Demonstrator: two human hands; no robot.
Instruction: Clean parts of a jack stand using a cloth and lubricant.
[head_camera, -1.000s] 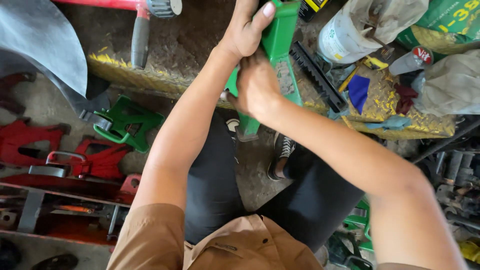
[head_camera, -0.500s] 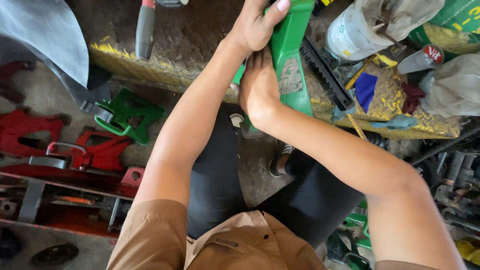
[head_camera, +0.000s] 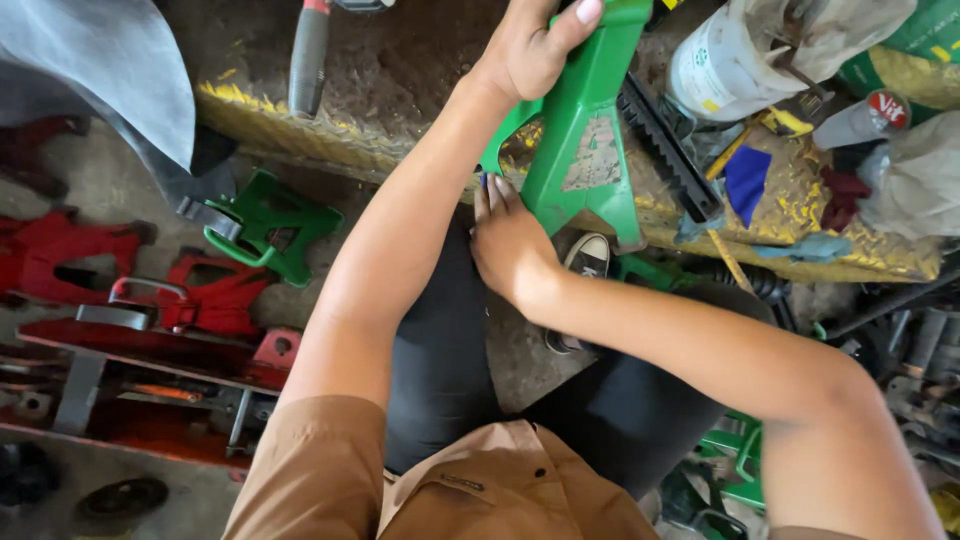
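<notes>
A green metal jack stand stands tilted on the edge of a worn yellow-painted platform. My left hand is wrapped around its upper part near the top of the view. My right hand presses against the stand's lower left leg, with a small blue thing at its fingertips. A black toothed ratchet bar lies just right of the stand. My legs in dark trousers are below.
Another green jack stand and red stands lie on the floor at left. A hammer handle, a white bucket, a spray can, rags and a blue scrap crowd the platform. Green parts lie at lower right.
The view has shifted and the jack stand now sits lower in it. My right hand has slid down from the stand's middle to its lower left leg. My left hand keeps its grip.
</notes>
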